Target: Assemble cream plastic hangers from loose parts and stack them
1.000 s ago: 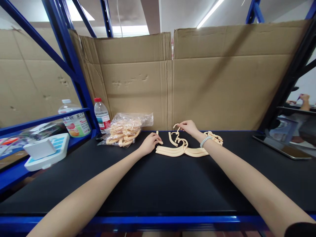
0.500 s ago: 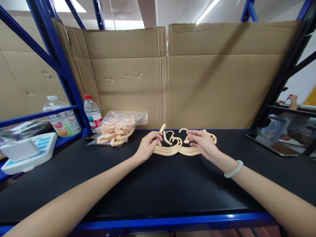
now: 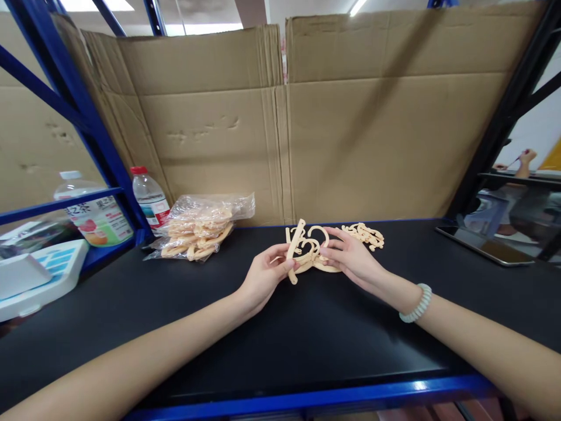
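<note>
Between the thumb and fingers of my left hand (image 3: 266, 270) is a cream plastic hanger arm (image 3: 296, 251), tilted upright above the table. My right hand (image 3: 356, 257) pinches a curved cream hanger hook (image 3: 323, 233) just to the right of it. Behind and below both hands lie more cream hanger pieces (image 3: 312, 261), with hooks and wide arms, partly hidden by my fingers. A heap of small cream pieces (image 3: 366, 235) rests beyond my right hand on the black tabletop (image 3: 315, 333).
Clear bags of cream hanger parts (image 3: 199, 228) lie at the left, beside a red-capped water bottle (image 3: 149, 197). A phone-like dark tablet (image 3: 484, 245) is at the right. Cardboard (image 3: 394, 128) walls the back. Another person's hand (image 3: 526, 158) shows at far right.
My left hand has lifted the hanger arm off the table, and my right hand has picked up the hook. Both have come nearer each other. The view has shifted slightly.
</note>
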